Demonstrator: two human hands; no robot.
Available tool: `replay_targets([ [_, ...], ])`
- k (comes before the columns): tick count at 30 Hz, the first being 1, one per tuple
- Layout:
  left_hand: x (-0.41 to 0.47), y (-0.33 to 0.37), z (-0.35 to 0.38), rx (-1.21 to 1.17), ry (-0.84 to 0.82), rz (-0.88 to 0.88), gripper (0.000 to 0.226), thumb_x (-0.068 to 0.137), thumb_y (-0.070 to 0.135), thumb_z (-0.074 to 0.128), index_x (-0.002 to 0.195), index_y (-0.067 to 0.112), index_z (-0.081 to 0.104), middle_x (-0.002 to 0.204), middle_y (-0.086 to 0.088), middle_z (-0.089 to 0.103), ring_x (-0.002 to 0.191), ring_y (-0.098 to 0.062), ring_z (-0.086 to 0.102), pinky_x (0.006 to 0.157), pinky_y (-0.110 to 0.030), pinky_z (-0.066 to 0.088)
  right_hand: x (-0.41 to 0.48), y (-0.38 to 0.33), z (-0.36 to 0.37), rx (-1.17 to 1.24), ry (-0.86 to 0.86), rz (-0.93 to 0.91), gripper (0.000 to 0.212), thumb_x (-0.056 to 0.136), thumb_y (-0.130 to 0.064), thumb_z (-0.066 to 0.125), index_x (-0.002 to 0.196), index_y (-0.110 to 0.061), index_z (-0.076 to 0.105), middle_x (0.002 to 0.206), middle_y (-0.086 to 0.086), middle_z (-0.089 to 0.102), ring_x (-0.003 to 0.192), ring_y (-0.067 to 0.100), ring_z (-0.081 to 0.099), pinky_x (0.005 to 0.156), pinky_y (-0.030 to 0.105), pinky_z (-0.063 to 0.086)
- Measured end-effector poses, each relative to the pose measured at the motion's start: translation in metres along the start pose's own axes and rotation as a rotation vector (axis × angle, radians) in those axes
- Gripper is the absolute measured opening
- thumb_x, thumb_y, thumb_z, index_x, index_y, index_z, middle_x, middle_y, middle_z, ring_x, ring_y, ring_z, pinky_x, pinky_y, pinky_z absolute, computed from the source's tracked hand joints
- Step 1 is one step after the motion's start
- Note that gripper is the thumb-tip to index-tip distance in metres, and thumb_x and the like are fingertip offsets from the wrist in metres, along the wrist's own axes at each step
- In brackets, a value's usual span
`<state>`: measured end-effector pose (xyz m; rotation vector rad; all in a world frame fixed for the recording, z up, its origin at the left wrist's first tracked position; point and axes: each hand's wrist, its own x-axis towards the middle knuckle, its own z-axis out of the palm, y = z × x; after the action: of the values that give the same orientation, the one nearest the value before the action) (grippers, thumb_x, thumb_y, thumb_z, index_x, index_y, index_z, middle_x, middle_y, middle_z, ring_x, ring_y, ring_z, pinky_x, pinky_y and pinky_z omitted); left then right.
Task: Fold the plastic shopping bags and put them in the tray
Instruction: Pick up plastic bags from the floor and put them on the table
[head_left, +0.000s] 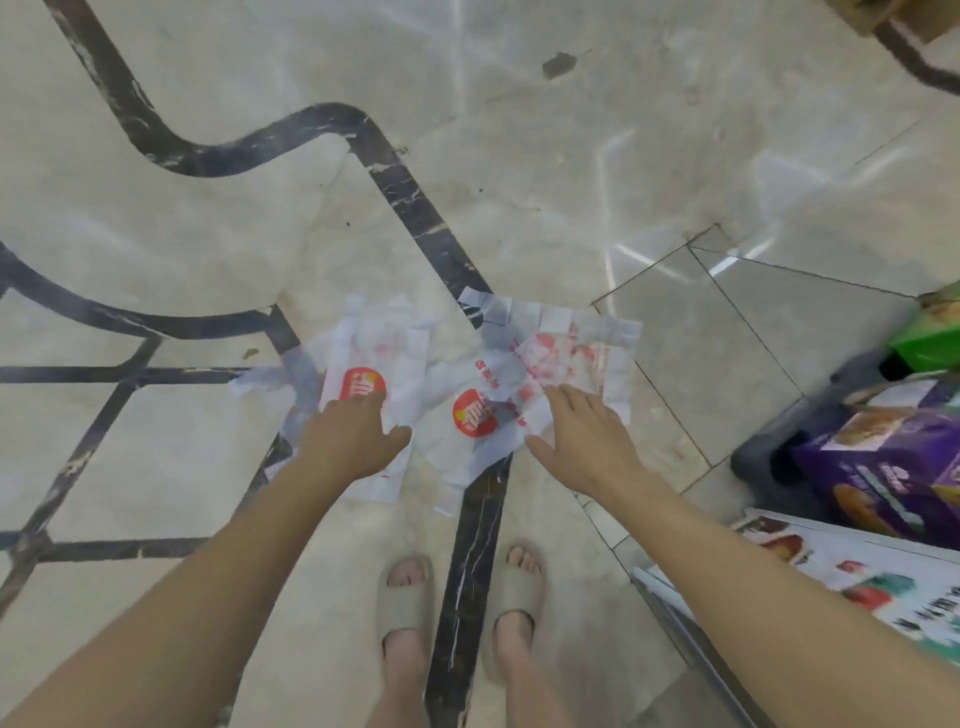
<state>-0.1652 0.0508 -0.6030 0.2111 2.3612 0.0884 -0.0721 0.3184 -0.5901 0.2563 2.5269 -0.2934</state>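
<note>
Two thin white plastic shopping bags with red round logos lie flat and creased on the marble floor. The left bag (374, 348) is under my left hand (353, 436), whose fingers are spread over its logo. The right bag (566, 358) lies beside it, slightly overlapping, and my right hand (576, 441) hovers or rests on its lower right part with fingers apart. Neither hand grips anything. No tray is clearly identifiable in view.
My feet in beige slides (405, 603) stand just behind the bags. At the right stand a dark bin (779, 441), a purple printed bag (893, 467), a green package (930, 338) and a printed white board (841, 577). Black inlay lines cross the floor.
</note>
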Motion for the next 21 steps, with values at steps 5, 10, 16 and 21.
replay_targets([
  [5, 0.065, -0.015, 0.084, -0.066, 0.005, -0.036, 0.064, 0.093, 0.058, 0.049, 0.143, 0.018, 0.044, 0.14, -0.008, 0.055, 0.125, -0.033, 0.052, 0.099, -0.044, 0.045, 0.052, 0.026, 0.092, 0.061, -0.024, 0.021, 0.073, 0.1, -0.051, 0.049, 0.158, -0.015, 0.024, 0.157, 0.008, 0.037, 0.142, 0.031, 0.036, 0.114, 0.045, 0.035],
  [10, 0.121, -0.032, 0.157, -0.05, 0.028, -0.053, 0.063, 0.093, 0.057, 0.05, 0.143, 0.019, 0.044, 0.141, -0.007, 0.054, 0.124, -0.032, 0.053, 0.097, -0.044, 0.044, 0.095, 0.039, 0.177, 0.082, -0.026, 0.046, 0.069, 0.1, -0.05, 0.049, 0.155, -0.014, 0.029, 0.156, 0.006, 0.038, 0.14, 0.03, 0.037, 0.111, 0.044, 0.037],
  [16, 0.181, -0.049, 0.231, -0.047, 0.065, -0.03, 0.063, 0.092, 0.055, 0.055, 0.144, 0.02, 0.045, 0.138, -0.007, 0.056, 0.121, -0.032, 0.053, 0.094, -0.043, 0.045, 0.141, 0.054, 0.263, 0.248, -0.012, 0.141, 0.074, 0.098, -0.055, 0.054, 0.156, -0.019, 0.028, 0.159, 0.004, 0.034, 0.143, 0.029, 0.035, 0.111, 0.045, 0.038],
  [21, 0.226, -0.069, 0.285, -0.098, 0.164, -0.045, 0.075, 0.088, 0.06, 0.059, 0.146, 0.016, 0.043, 0.15, -0.005, 0.047, 0.135, -0.033, 0.043, 0.104, -0.051, 0.041, 0.177, 0.057, 0.326, 0.635, 0.051, 0.391, 0.084, 0.09, -0.063, 0.061, 0.156, -0.021, 0.028, 0.161, 0.003, 0.032, 0.144, 0.025, 0.038, 0.109, 0.044, 0.042],
])
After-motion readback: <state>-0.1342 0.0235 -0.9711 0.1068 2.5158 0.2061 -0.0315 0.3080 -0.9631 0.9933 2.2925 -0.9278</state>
